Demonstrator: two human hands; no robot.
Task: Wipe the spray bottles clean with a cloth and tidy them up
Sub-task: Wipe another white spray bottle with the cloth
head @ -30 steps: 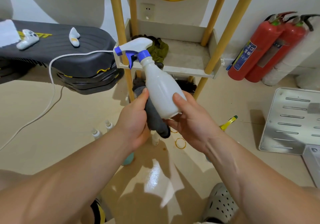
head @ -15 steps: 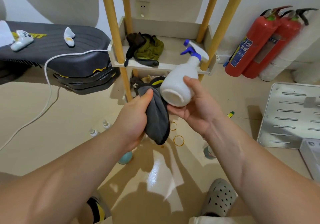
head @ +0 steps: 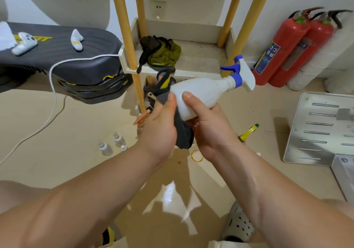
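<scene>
Currently: spray bottle (head: pixel 201 96), plastic, sideways before shelf (head: pixel 191 73); fill unseen, probably light, slick. Right hand (head: pixel 208 132) grips mid-body, best hold; left hand (head: pixel 159 129) clutches grey cloth (head: pixel 182 132) at base.

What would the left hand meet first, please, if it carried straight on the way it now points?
Most likely the white spray bottle: the left hand points up and away, its grey cloth pressed against the bottle's base end. Beyond lies the lower tier of the shelf unit, though depth is unclear.

White bottle (head: pixel 201 94) with blue trigger (head: pixel 230 68); dark grey cloth (head: pixel 183 132).
</scene>
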